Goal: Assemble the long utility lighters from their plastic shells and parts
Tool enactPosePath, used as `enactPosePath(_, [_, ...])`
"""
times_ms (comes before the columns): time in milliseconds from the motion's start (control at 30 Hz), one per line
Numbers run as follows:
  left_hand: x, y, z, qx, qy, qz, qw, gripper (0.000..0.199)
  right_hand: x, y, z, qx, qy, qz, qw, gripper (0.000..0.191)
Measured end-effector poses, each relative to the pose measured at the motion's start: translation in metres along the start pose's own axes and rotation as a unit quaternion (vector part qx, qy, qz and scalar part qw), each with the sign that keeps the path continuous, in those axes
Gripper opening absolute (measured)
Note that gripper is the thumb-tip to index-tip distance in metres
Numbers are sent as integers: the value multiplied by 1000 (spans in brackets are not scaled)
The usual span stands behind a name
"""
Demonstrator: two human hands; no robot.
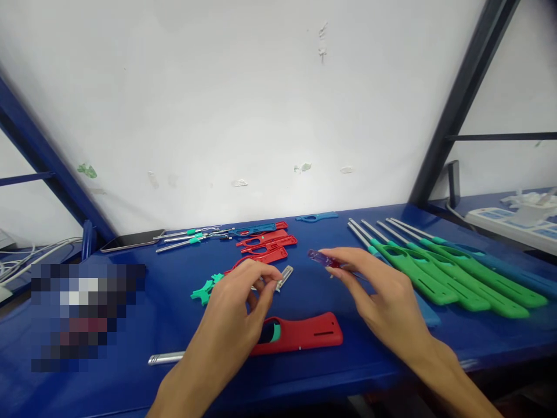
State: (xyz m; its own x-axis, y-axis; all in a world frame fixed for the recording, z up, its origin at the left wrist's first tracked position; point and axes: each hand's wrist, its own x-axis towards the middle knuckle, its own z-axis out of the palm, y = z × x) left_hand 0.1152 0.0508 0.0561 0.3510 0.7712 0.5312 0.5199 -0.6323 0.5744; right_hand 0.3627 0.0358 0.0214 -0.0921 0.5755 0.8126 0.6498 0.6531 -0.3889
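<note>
My left hand (241, 299) is closed in a pinch, with a small clear-and-metal part (285, 277) showing at its fingertips. The fingers hide the rest of that part. To the right, my right hand (378, 287) grips a small translucent purple piece (322, 258) between thumb and fingers, raised over the table. Partly behind my left wrist lies a red long-necked lighter (315, 332) with a green trigger and a silver tube. Several green triggers (204, 291) lie just beyond my left hand.
Red handle shells (272, 239) and metal tubes (174, 247) lie at the back of the blue table (143, 307). Several green lighters (465, 278) lie in a row at right. A blue shell (317, 217) rests near the wall. A phone (133, 240) is at back left.
</note>
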Motion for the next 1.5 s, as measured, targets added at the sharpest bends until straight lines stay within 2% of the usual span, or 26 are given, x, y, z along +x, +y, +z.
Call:
enactPosePath(233, [-7, 7, 19, -4, -33, 28, 999, 25, -8, -1, 2, 104, 74, 91, 988, 54])
enactPosePath(433, [-12, 10, 33, -15, -39, 45, 998, 25, -6, -13, 0, 183, 154, 80, 968, 54])
enactPosePath(633, [-20, 12, 42, -13, -13, 73, 997, 43, -7, -19, -2, 216, 182, 64, 957, 63])
enactPosePath(967, [-18, 13, 43, -44, -1, 79, 996, 51, -10, -18, -2, 237, 124, 51, 962, 62])
enactPosePath(1133, [-20, 18, 43, -86, 12, 74, 993, 43, -11, -18, -3, 247, 92, 44, 964, 64])
enactPosePath(1333, [-19, 22, 43, -72, 19, 72, 995, 40, -12, -15, -6, 213, 110, 51, 970, 53])
enactPosePath(1433, [-18, 19, 48, -41, 1, 90, 995, 35, -9, -12, -10, 146, 63, 91, 983, 46])
enactPosePath(1500, [-18, 17, 51, -31, -12, 97, 995, 33, -5, -11, -14, 93, -1, 124, 988, 38])
